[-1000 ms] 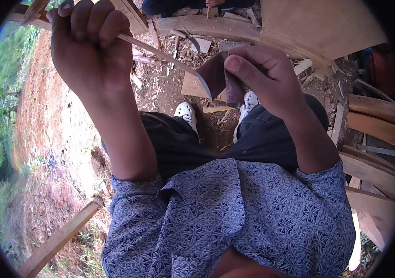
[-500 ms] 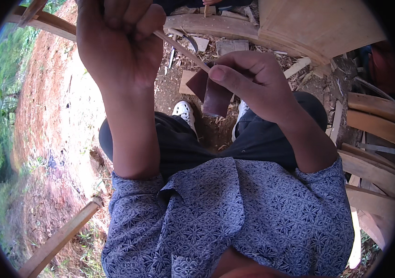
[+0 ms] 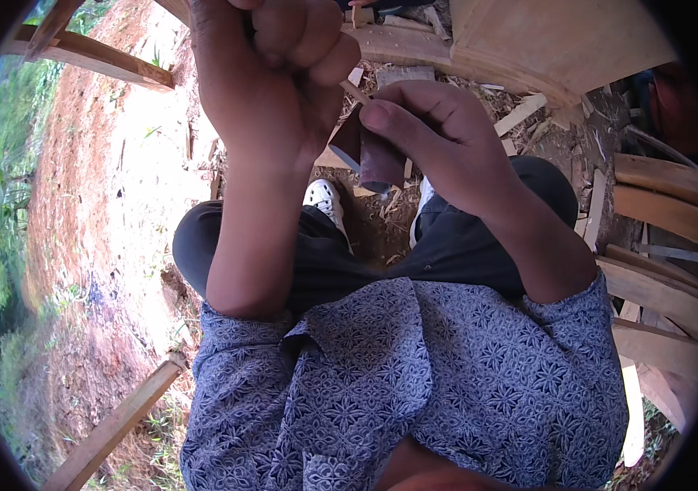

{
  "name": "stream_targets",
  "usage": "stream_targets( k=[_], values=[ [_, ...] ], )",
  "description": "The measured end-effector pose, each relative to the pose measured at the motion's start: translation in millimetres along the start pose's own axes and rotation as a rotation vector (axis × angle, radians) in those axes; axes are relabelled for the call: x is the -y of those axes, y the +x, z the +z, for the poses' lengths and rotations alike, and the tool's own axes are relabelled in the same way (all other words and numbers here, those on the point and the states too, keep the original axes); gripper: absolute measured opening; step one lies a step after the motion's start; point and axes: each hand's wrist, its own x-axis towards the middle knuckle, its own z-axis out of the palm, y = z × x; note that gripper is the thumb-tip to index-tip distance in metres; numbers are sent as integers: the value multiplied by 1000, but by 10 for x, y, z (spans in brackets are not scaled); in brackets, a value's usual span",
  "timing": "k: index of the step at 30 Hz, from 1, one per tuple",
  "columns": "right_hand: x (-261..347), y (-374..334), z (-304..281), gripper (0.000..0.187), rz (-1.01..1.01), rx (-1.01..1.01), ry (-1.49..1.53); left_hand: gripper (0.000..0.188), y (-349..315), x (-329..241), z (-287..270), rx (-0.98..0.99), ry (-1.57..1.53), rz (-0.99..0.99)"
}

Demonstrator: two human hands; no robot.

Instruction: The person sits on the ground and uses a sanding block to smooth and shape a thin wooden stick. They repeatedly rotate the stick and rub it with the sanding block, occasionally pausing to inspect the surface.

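My left hand (image 3: 279,74), raised at the top centre-left, is closed round a thin wooden stick (image 3: 355,92). Only a short length of that stick shows between my two hands; the rest is hidden in my fingers. To its right, my right hand (image 3: 451,139) pinches a dark reddish-brown sheet of sandpaper (image 3: 381,162) against the stick, thumb on top. The sandpaper is bent, and its loose ends hang below my fingers. Both hands are above my knees, close together.
Wood shavings and offcuts litter the ground around my white shoes (image 3: 326,201). A curved plank (image 3: 414,51) and a broad wooden panel (image 3: 566,41) lie ahead. Boards are stacked at right (image 3: 660,209). A wooden post (image 3: 115,421) and beam (image 3: 91,59) stand at left, before a dirt slope.
My left hand has moved right along the stick's line toward my right hand, so less stick shows between them. The sandpaper's loose ends have curled and shifted slightly; my right hand stays nearly in place.
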Motion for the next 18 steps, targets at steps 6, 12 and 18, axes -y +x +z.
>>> stream_targets(
  k=[6,12,18],
  values=[
    [130,-72,38,25,-86,37,-149,32,53,-442,-47,-58,-223,-91],
    [9,-80,45,26,-91,-20,-110,34,2,-276,-56,-12,-101,-71],
    [24,-42,6,30,40,75,80,34,-19,-301,17,85,-147,-66]
  ],
)
